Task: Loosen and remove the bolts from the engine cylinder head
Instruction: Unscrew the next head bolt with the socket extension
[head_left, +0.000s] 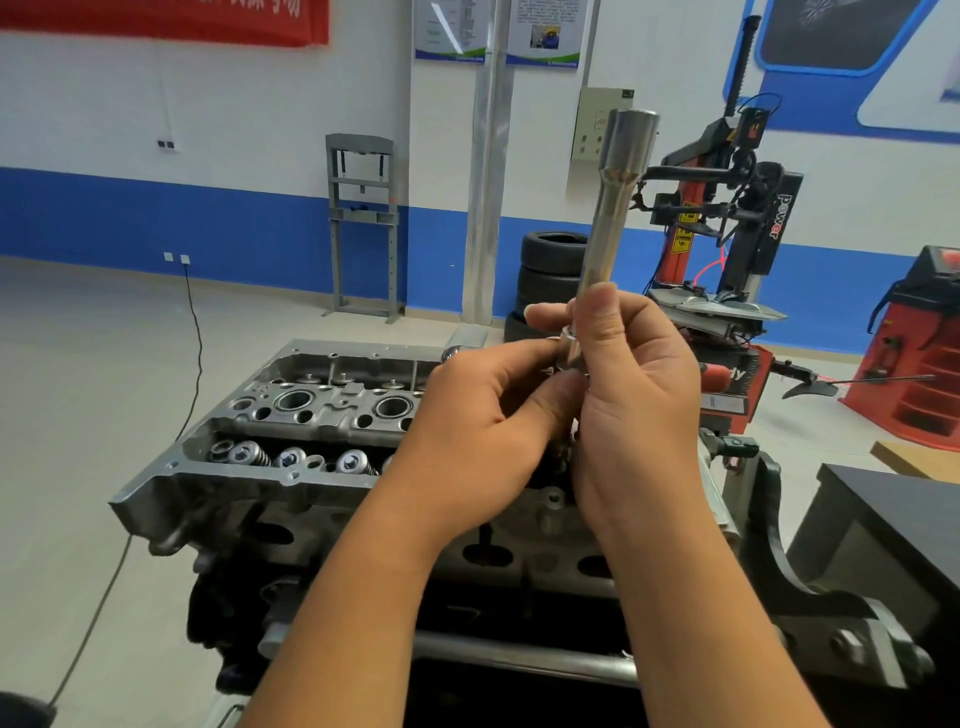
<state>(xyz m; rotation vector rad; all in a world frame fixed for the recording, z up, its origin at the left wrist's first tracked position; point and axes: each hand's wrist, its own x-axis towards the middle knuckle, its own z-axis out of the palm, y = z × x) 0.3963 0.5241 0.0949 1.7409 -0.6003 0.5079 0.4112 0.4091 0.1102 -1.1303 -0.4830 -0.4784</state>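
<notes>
The grey aluminium cylinder head (291, 415) sits on a black engine stand below my hands, its valve springs and spark-plug wells showing. My right hand (634, 410) grips the lower end of a long silver socket extension (613, 208), which points up and slightly right with its wide end on top. My left hand (478, 441) pinches a small metal piece at the tool's lower end (569, 338); what that piece is I cannot make out. Both hands are held above the right part of the head and hide it.
A red and black tyre changer (737, 218) stands behind at right, stacked tyres (550, 270) beside it. A red machine (914, 343) is at far right, a dark cabinet (893, 519) at near right. A grey press frame (363, 223) stands by the wall. A black cable (195, 332) runs across the floor.
</notes>
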